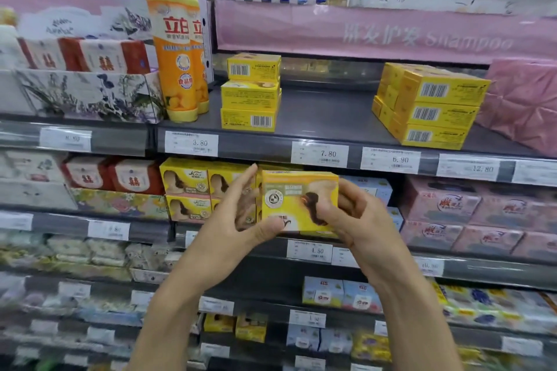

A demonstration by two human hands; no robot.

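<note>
yellow box (298,199), count 1, held up in front of the second shelf row. right grip (361,220) clamped round its right end, fingers curled. left grip (223,226) pinches its lower left corner, index finger straight. upper shelf (331,117): 3 stacked boxes (250,93), 2 orange bottles (177,54) just left of them.

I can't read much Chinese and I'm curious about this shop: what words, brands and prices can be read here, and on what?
"立白": orange bottle.
"食品用": round badge on it.
"Shampoo": pink banner.
"3.80": tag under the bottle.
"7.80": next tag rightward.
"6.90": third tag.
"12.80": fourth tag.
"1.50": lower tag, below the held yellow box.
Box print and other tags: too blurred.
</note>
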